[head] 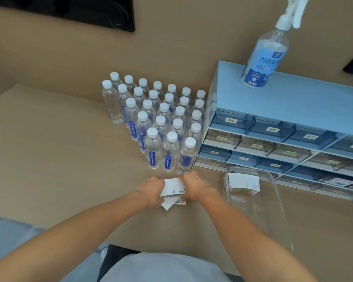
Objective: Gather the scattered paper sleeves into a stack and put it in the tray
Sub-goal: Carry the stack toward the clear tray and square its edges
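A bundle of white paper sleeves (174, 190) sits on the tan table in front of me, its edges uneven, with one sleeve poking out at the bottom. My left hand (151, 190) grips the bundle's left side and my right hand (194, 186) grips its right side. To the right lies a clear plastic tray (273, 210), long and empty at its near end. Another stack of white sleeves (244, 183) lies at the tray's far end.
Several rows of water bottles (161, 123) with white caps stand just behind my hands. A blue drawer organiser (283, 135) sits at the right, behind the tray, with a spray bottle (265, 55) on top. The table's front edge is near my body.
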Motion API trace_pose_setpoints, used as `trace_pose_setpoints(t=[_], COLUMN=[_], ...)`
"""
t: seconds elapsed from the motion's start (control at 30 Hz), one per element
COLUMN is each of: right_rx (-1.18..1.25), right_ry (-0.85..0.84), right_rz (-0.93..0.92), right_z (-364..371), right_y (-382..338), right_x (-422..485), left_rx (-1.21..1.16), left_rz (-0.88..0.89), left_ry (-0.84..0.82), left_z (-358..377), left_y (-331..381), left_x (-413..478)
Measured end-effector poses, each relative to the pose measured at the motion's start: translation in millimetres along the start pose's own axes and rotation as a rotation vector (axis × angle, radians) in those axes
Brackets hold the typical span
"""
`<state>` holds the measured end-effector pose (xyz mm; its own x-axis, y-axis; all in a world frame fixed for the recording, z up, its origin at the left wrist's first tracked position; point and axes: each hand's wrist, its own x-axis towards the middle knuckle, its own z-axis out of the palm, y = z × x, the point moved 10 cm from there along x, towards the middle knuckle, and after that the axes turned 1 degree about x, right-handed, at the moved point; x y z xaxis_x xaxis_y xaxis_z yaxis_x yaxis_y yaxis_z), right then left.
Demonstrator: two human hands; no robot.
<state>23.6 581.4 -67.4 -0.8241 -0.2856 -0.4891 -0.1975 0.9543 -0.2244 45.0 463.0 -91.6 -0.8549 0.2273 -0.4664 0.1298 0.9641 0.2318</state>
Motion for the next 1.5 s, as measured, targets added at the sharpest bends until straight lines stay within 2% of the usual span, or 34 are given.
trace_pose_setpoints(t=[0.33, 0.43, 0.87, 1.13, 1.33, 1.43, 1.5], right_rx=[-0.117, -0.134, -0.057, 0.027, 0.131, 0.249, 0.356], right_ry=[-0.047, -0.07, -0.057, 0.015, 0.074, -0.017, -0.107], right_rz=[-0.036, -0.033, 0.02, 0.021, 0.002, 0.01, 0.024], right_z=[16, 19, 35, 34, 37, 39, 40], right_y=[-1, -2, 3, 6, 4, 9, 15], right_x=[8, 9, 8, 4, 5, 5, 1], left_rx=[-0.088, -0.019, 0.032, 0.01, -0.169, -0.36, -0.595], left_rz=[-0.112, -0.14, -0.006, 0.027, -0.061, -0.135, -0.161], left_ry=[0.005, -0.001, -0.039, 0.014, 0.071, 0.006, -0.061], left_z=[16, 19, 16, 17, 21, 14, 12], left_y=[2, 4, -2, -5, -14, -24, -34], left_x=[-7, -8, 2, 4, -2, -9, -13])
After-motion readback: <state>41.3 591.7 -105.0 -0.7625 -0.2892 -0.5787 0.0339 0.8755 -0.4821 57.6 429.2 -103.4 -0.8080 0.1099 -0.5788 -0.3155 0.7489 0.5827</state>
